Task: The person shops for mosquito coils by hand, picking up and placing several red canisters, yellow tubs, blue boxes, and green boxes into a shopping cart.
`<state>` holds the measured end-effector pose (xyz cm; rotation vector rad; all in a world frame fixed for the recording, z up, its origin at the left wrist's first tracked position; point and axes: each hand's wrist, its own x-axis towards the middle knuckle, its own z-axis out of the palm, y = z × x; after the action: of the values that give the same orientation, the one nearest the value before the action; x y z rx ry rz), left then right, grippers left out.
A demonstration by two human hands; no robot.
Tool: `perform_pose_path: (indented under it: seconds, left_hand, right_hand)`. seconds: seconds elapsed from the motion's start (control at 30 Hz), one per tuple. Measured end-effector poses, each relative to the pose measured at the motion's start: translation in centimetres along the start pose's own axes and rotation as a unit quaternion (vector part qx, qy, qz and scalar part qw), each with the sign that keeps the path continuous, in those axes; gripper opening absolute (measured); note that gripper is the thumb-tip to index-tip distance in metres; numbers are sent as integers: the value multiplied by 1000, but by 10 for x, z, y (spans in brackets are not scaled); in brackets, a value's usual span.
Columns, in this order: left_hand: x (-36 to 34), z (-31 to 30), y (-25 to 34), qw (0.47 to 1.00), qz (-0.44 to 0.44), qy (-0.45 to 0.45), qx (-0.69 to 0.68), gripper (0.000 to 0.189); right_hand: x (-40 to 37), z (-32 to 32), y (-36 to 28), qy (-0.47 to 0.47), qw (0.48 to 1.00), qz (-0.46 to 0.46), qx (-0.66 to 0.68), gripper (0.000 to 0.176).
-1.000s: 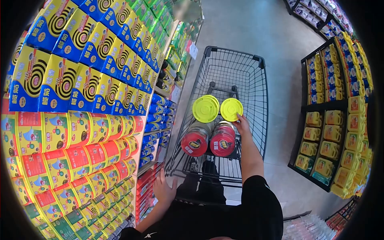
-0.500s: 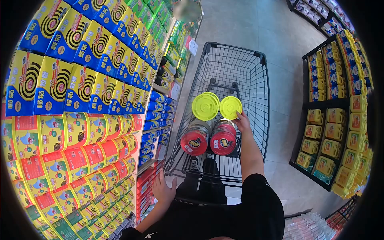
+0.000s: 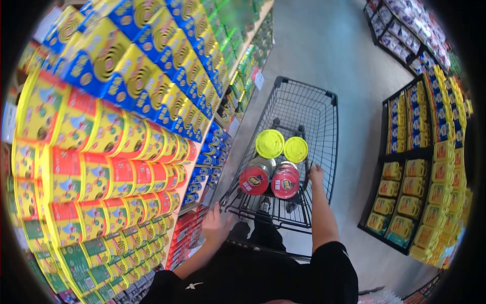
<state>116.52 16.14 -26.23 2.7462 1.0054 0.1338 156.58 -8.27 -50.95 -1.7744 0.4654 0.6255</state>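
A black wire shopping cart (image 3: 324, 121) stands in front of me. Inside lie two clear jars with red ends, the left jar (image 3: 253, 181) and the right jar (image 3: 285, 184). Beyond them are two yellow-green round lids, the larger lid (image 3: 270, 144) on the left and the smaller lid (image 3: 295, 149) on the right. My right hand (image 3: 316, 175) is over the cart's right side, apart from the smaller lid, with its fingers loosely extended and nothing visible in them. Near the cart's left handle end, my left hand (image 3: 215, 226) has its fingers stretched out, holding nothing.
Shelves on my left carry blue-yellow mosquito coil boxes (image 3: 136, 71), red-yellow tubs (image 3: 96, 177) and blue packages (image 3: 210, 152) close to the cart. On the right stands a black rack (image 3: 360, 223) of yellow jugs (image 3: 407, 207). Grey floor (image 3: 304, 55) stretches ahead.
My right hand has come off the smaller lid and moved right, toward the cart's side. My left hand has moved nearer the cart's handle end. The view has turned, and the cart appears lower.
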Motion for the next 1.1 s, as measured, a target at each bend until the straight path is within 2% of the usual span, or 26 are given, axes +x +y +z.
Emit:
perform_pose_path:
  seconds: [0.13,0.2,0.27,0.3,0.4,0.43,0.47,0.57,0.67,0.7,0.73,0.77,0.8,0.83,0.9,1.0,1.1]
  left_hand:
    - [-1,-6,2,998,-42,-48,-18,77]
    - [-5,4,-8,998,-26,-30,-46,76]
    - [-7,1,-8,997,-32,-33,-59,75]
    - [-3,-16,-3,987,-73,-111,-95,75]
    - [-6,-15,-10,985,-56,-86,-139,75]
    - [-5,-14,-12,985,-50,-72,-150,75]
    - [-1,-23,-12,984,-10,-18,-176,74]
    - [32,-90,-2,956,93,126,-248,70]
    - [75,-209,5,918,151,247,-272,68]
    - [87,-246,7,892,152,299,-302,70]
    - [111,-273,-2,847,198,396,-294,71]
    - [112,-324,3,861,145,436,-216,71]
    - [139,-349,-6,814,149,517,-217,75]
    - [154,-382,-11,790,149,550,-229,85]
    - [192,-426,-34,769,102,610,-159,97]
    - [223,-464,-50,796,-6,590,-134,106]
    - [245,-477,-67,815,-51,559,-145,116]
  right_hand:
    - [-97,-34,-23,35,993,-113,16,48]
    - [-133,-55,-5,49,972,-223,-56,40]
    - [-219,-68,-21,78,922,-327,-192,31]
    - [-247,-73,-16,76,908,-344,-227,27]
    - [-327,-80,1,47,884,-387,-259,15]
    - [-343,-84,12,26,892,-353,-283,15]
    - [-355,-86,23,5,898,-317,-305,16]
    - [-371,-89,47,-27,851,-266,-452,24]
    - [-390,-75,27,0,868,-242,-433,31]
    - [-387,-75,30,2,863,-241,-445,30]
    - [-386,-75,32,0,864,-238,-445,30]
    - [-385,-75,33,-2,865,-235,-444,30]
    - [-384,-75,34,-4,865,-233,-444,30]
    - [-382,-75,36,-1,859,-241,-451,29]
    - [-386,-75,32,6,860,-244,-448,29]
    - [-388,-74,33,14,859,-249,-448,28]
    - [-392,-74,32,23,856,-249,-452,27]
